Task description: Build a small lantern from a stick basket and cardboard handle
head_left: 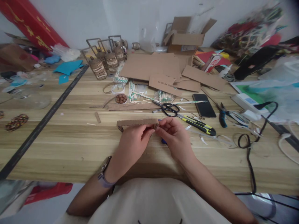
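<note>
Near the front of the wooden table, a narrow bent cardboard strip frame (137,122) is held up in front of me. My left hand (132,141) is closed on it, with thumb and fingers gripping close to its right end. At that same right corner, the thumb and fingertips of my right hand (175,135) pinch together; any small piece between them is hidden. Part of a dark blue object (163,141) shows beneath my right hand. Just beyond the hands lie black-handled scissors (171,109) and a yellow-and-black utility knife (199,126).
Flat cardboard sheets (149,67) lie at the back, beside several small lantern-like models (98,69). A phone (204,105), pliers (222,115), a tape roll (118,89) and a cup of brown beads (121,99) surround the work area. A black strap (249,161) hangs over the front edge.
</note>
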The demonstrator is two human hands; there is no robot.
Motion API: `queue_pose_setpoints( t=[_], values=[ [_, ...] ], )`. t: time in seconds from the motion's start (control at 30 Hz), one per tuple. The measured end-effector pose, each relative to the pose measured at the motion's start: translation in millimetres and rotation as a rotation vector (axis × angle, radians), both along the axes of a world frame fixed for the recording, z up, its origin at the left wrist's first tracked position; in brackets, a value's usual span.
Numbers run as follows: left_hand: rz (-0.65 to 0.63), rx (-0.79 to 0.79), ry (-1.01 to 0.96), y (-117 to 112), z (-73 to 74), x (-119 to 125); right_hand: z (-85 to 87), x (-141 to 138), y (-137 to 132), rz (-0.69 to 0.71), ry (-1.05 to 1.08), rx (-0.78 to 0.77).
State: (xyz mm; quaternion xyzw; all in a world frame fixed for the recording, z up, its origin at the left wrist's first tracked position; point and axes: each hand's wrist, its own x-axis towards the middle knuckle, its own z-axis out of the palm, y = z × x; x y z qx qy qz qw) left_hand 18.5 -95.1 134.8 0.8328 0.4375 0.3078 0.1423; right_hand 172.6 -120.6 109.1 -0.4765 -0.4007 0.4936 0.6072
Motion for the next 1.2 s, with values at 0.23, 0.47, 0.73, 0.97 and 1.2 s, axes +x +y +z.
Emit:
queue_pose_setpoints(
  t=[0.23,0.47,0.73,0.97,1.2],
  values=[
    [0.002,0.0,0.0,-1,0.1,-1,8.7,-1,-12,-0.043,0.044,-0.028],
    [0.013,0.013,0.017,1,-0.5,-3,17.5,10,-21,0.055,0.294,-0.243],
    [-0.03,0.021,-0.051,2,-2.4,0,7.2,17,-15,0.117,0.471,-0.379],
    [-0.033,0.004,-0.032,1,-1.7,0,4.4,12,-4,0.165,0.5,-0.385],
    [-0.015,0.005,0.002,1,-0.9,-1,6.4,10,0,0.187,0.352,-0.303]
  ],
)
